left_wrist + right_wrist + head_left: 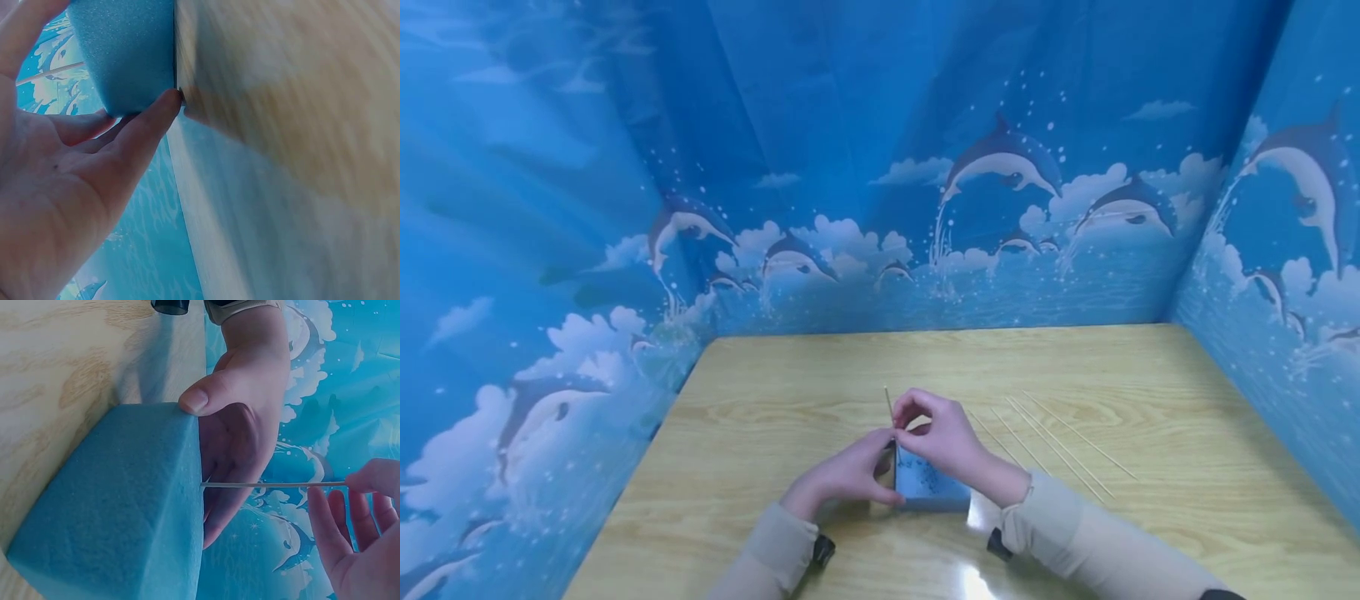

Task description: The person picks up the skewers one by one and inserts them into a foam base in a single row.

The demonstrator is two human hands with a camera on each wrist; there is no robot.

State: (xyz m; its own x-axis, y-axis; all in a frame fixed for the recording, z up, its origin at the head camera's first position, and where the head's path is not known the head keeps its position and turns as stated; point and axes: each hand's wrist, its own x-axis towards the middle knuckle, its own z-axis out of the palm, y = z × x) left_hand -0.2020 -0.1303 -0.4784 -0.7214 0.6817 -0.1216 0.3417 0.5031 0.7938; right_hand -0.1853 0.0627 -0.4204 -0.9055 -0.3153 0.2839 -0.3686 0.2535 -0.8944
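A blue foam block (pixel 931 492) sits on the table, its top dotted with small dark marks. My left hand (pixel 850 473) grips it from the left, thumb at the near corner. In the left wrist view, the fingertips of that hand reach the lower edge of the block (pixel 128 56), beside the tabletop. A thin wooden stick (pixel 269 485) stands upright from the block's top face, its end meeting the foam. Between thumb and fingers, my right hand (pixel 943 437) pinches this stick. How deep the end goes cannot be seen.
Several more thin sticks (pixel 1060 446) lie on the wooden table (pixel 760 400) to the right of the block, partly behind the right forearm. Blue curtains with dolphins (pixel 850 283) hang along the back and both sides of the table.
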